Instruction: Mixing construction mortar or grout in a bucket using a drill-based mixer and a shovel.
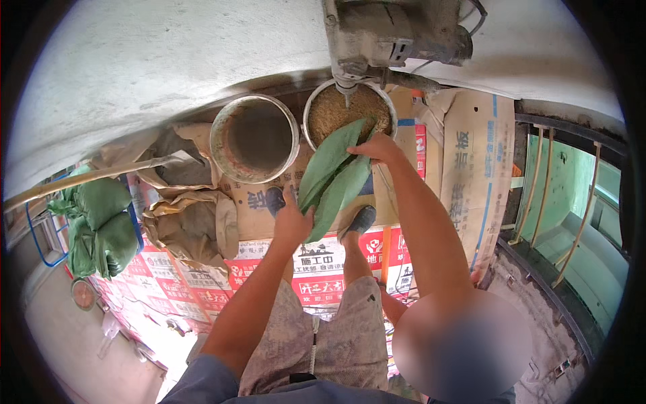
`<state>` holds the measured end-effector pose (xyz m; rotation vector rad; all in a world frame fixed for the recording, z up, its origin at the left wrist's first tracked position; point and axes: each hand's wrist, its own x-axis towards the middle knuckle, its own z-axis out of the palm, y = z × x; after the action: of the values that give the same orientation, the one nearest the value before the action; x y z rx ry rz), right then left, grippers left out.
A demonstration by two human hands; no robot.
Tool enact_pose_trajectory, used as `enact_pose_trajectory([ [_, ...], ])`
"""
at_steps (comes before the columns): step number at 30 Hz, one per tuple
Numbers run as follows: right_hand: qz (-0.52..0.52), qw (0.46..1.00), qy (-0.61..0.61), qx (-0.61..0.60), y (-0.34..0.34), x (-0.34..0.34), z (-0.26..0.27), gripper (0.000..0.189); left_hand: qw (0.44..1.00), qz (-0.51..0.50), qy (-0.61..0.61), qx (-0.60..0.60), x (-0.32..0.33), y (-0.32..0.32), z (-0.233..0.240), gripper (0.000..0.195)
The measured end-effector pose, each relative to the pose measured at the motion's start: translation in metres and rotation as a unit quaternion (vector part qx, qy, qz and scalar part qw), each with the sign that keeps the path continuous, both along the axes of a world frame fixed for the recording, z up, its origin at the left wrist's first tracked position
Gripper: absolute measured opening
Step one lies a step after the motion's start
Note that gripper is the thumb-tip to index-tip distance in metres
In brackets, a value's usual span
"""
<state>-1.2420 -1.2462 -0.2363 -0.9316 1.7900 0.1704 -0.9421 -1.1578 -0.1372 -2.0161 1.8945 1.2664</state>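
A green woven sack [330, 177] stretches between both hands, its upper end over the rim of a bucket holding brown sandy material [328, 108]. My right hand [381, 148] grips the sack near its upper end, beside that bucket. My left hand [294, 222] is closed on its lower left edge, above my shoe. An electric mixer [373, 40] stands over the sandy bucket, its shaft reaching down into the material. Left of it is a second bucket [217, 146] with dark grey contents. Whether anything remains inside the sack cannot be told.
Two open paper bags [229, 222] stand at the left, the upper one with grey powder and a wooden-handled tool [96, 177]. Farther left are filled green sacks [113, 242] on a blue-framed cart. Cardboard [464, 177] covers the right side, near a railing [540, 187]. Another person is at the lower right.
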Motion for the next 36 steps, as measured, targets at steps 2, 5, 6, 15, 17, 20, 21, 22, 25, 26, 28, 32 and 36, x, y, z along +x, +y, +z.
enact_pose_trajectory([
  [2,0.039,0.998,-0.049,-0.026,-0.014,0.018,0.004,0.055,0.999,-0.013,-0.041,0.009,0.031,-0.019,-0.022,0.038],
  [5,0.097,0.995,-0.013,0.001,-0.023,0.029,-0.005,0.039,0.998,-0.010,-0.068,-0.016,0.064,-0.033,-0.042,0.035],
  [6,0.098,0.995,-0.011,0.001,-0.018,0.016,-0.020,0.039,0.997,0.003,-0.051,-0.056,0.065,-0.035,-0.045,0.040],
  [15,0.153,0.924,0.209,-0.281,0.091,-0.022,-0.041,0.022,0.903,0.394,0.169,-0.023,0.065,-0.028,-0.030,0.039],
  [17,-0.003,0.968,0.145,-0.203,0.090,0.030,0.019,0.037,0.872,0.459,0.157,-0.057,0.087,-0.015,-0.017,0.038],
  [20,-0.036,0.949,0.148,-0.275,0.130,0.029,0.047,0.027,0.859,0.492,0.123,-0.072,0.088,0.010,-0.015,0.037],
  [21,-0.034,0.949,0.155,-0.273,0.147,0.024,0.048,0.027,0.881,0.462,0.075,-0.071,0.087,0.016,-0.015,0.037],
  [22,0.022,0.927,0.148,-0.345,0.167,0.016,0.045,0.028,0.881,0.462,0.081,-0.065,0.083,0.021,-0.010,0.037],
  [25,-0.002,0.925,0.073,-0.373,0.205,0.039,0.054,0.027,0.861,0.480,0.112,-0.124,0.097,0.027,0.020,0.038],
  [26,-0.081,0.942,0.018,-0.325,0.217,0.053,0.061,0.026,0.882,0.450,0.069,-0.124,0.106,0.030,0.031,0.037],
  [28,-0.173,0.951,-0.073,-0.245,0.221,0.104,0.088,0.025,0.896,0.423,0.016,-0.133,0.144,0.038,0.051,0.037],
  [32,-0.208,0.935,-0.079,-0.274,0.221,0.170,0.111,0.022,0.928,0.332,0.003,-0.167,0.160,0.048,0.076,0.033],
  [36,-0.179,0.946,-0.096,-0.254,0.226,0.212,0.125,0.023,0.935,0.326,0.056,-0.127,0.136,0.057,0.082,0.029],
])
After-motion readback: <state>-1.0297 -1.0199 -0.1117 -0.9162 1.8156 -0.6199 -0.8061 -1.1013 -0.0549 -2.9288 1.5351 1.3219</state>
